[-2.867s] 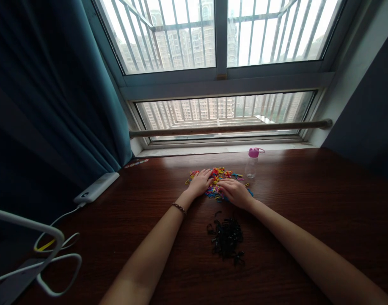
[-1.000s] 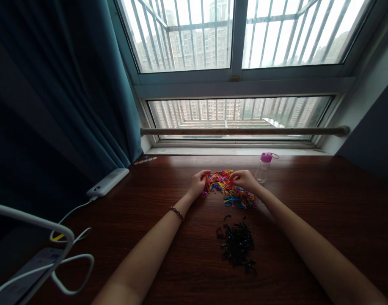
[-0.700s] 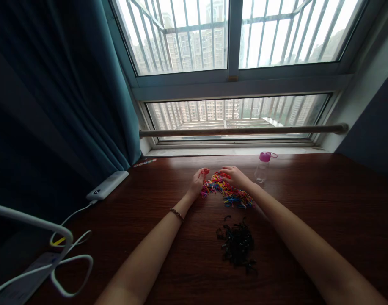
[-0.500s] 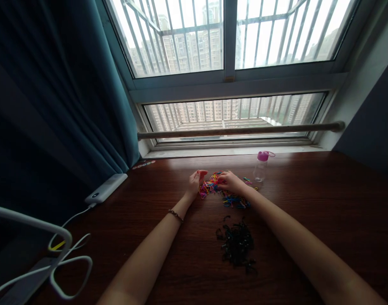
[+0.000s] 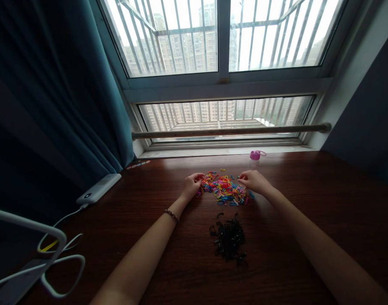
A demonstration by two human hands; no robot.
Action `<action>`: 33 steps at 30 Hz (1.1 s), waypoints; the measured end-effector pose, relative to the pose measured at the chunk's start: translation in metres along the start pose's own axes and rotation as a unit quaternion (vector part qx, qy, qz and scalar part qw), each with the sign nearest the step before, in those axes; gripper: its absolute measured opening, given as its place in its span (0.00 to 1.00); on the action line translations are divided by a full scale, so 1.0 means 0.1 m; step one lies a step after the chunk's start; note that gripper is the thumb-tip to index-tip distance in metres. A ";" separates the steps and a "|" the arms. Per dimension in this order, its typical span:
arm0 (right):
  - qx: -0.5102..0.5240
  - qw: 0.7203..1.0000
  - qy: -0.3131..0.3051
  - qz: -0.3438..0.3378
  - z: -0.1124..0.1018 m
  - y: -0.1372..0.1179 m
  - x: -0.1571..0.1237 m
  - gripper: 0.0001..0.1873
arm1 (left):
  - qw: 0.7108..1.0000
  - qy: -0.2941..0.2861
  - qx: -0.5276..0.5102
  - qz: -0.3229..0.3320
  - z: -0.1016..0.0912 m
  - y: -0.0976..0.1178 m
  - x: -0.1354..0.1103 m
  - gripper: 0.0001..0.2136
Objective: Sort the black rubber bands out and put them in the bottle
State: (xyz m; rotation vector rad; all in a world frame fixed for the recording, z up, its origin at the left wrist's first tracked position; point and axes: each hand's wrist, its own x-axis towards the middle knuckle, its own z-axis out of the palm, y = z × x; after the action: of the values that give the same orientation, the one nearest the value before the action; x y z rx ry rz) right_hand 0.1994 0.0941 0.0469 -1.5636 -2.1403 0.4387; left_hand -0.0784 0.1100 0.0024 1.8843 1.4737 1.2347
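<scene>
A heap of small coloured elastic bands (image 5: 224, 188) lies on the dark wooden table (image 5: 308, 220) near the window. At the heap's left edge rests my left hand (image 5: 191, 186), its fingers curled against the bands. My right hand (image 5: 254, 181) sits at the right edge with its fingers curled inward too. Whether either hand pinches a band is too small to tell. A separate pile of black elastic bands (image 5: 228, 239) lies closer to me, between my forearms, untouched. A beaded bracelet (image 5: 171, 214) is on my left wrist.
A small clear bottle with a pink cap (image 5: 254, 157) stands behind my right hand. A white power bank (image 5: 98, 188) with a cable lies at the left by the teal curtain (image 5: 54, 97). A white looped stand (image 5: 50, 254) is at the near left. A rail (image 5: 228, 131) runs along the window.
My hands have moved apart to the two sides of the coloured heap, which is now spread wider. The black pile has not moved.
</scene>
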 end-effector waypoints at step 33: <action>0.359 0.929 -0.080 -0.042 0.37 -0.31 -0.06 0.13 | 0.991 -0.043 0.124 0.025 -0.04 0.07 -0.07 0.12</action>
State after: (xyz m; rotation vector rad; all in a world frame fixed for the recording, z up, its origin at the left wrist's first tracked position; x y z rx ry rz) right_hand 0.1564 0.0794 0.0302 -1.0343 -1.8224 1.1932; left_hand -0.0780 0.1008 0.0070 2.1191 1.6032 1.0147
